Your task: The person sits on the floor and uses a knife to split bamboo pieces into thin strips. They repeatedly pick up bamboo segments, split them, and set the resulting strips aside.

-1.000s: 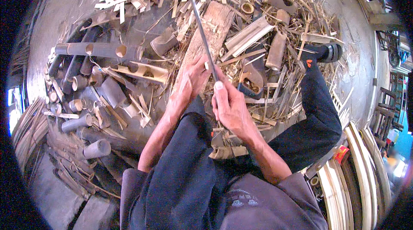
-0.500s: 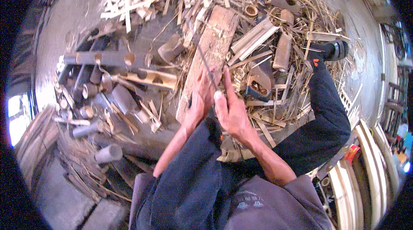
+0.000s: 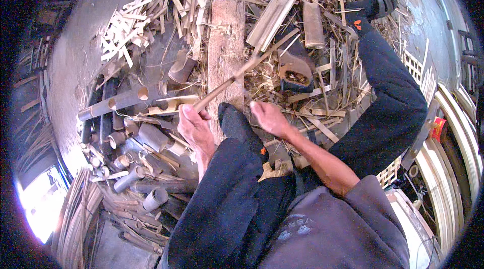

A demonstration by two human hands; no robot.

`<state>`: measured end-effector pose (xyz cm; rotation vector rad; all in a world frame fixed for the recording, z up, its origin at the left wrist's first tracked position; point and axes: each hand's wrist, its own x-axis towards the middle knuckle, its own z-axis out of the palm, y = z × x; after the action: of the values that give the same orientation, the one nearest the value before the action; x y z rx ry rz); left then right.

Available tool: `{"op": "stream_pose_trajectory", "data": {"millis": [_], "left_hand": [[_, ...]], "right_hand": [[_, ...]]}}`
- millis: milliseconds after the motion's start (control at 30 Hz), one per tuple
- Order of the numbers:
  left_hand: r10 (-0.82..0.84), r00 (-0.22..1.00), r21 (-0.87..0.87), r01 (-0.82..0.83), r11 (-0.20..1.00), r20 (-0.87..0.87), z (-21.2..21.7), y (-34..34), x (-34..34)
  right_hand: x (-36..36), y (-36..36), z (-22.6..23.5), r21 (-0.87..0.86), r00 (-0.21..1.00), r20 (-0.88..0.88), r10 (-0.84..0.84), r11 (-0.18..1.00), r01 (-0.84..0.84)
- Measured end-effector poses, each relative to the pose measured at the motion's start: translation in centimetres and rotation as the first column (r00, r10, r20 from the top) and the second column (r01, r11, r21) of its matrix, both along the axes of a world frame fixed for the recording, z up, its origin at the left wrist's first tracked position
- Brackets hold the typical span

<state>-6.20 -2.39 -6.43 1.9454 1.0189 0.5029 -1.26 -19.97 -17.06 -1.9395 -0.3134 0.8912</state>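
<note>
My left hand [image 3: 196, 130] is closed around the near end of a long, narrow bamboo strip [image 3: 216, 93]. From there the strip slants up to the right, passing above a worn wooden beam [image 3: 225, 42]. To the right of the beam, my right hand [image 3: 270, 119] is held apart from the strip with its fingers curled in. Whatever it may grip cannot be made out. Beyond it lies a handsaw with a brown handle [image 3: 294, 65], among shavings and split pieces.
Pale cut slats [image 3: 128, 27] are heaped at the far left. Bamboo tubes with holes [image 3: 121, 100] lie at the left, near short tube offcuts [image 3: 154, 198]. A split bamboo piece [image 3: 272, 19] rests right of the beam. Long pale strips [image 3: 443, 178] stand at the right.
My hands were together over the beam; now they are apart, the left drawn back with the strip, the right lower. The strip now slants to the right. The view has shifted.
</note>
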Motion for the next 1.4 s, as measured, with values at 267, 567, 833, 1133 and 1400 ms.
{"op": "stream_pose_trajectory", "data": {"millis": [267,567,833,1133,1400], "left_hand": [[0.01,1.0,0.049,-0.009,0.999,-0.009,-0.5,-0.3,0.4],[0.024,0.999,0.079,-0.022,0.997,-0.025,-0.2,0.6,-1.8],[0.12,0.993,-0.057,-0.119,0.991,0.012,0.0,-0.3,-0.3],[-0.013,0.975,-0.153,0.048,0.987,0.22,-0.6,2.4,1.7],[-0.307,0.884,0.141,0.274,0.951,0.354,-6.3,1.4,5.5]], "right_hand": [[0.2,1.5,7.4,0.136,0.974,-0.147,0.175,0.978,-0.155],[-0.9,1.3,2.2,0.077,0.995,0.09,-0.031,0.997,0.024],[-1.2,-1.2,0.9,-0.015,0.998,0.05,0.023,1.0,-0.022],[0.5,-3.8,-3.1,-0.079,1.0,0.004,-0.023,0.997,0.024],[2.8,-2.9,9.4,0.003,0.988,-0.154,-0.027,1.0,0.028]]}}
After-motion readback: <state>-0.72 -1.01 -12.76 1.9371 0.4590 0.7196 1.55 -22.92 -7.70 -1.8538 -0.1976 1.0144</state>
